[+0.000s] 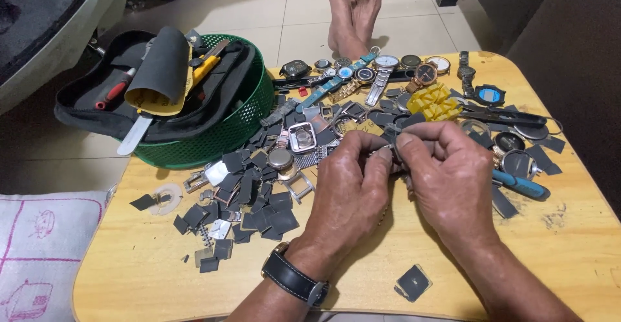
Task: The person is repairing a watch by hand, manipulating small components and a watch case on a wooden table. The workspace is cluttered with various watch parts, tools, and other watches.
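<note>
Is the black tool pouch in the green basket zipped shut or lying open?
Open. The black tool pouch is spread flat across the green basket, and a red-handled tool, a yellow-handled tool and rolled dark sandpaper show inside.

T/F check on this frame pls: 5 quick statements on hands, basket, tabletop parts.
1. Both hands pinch one small metal part between their fingers. True: left hand and right hand meet on the small metal part.
2. The green basket sits at the table's right edge. False: it is at the left rear corner.
3. The left wrist wears a black-strapped wristwatch. True.
4. A blue-handled tool lies right of the right hand. True.
5. The yellow plastic piece lies inside the basket. False: it lies on the wooden table among the watches.
</note>
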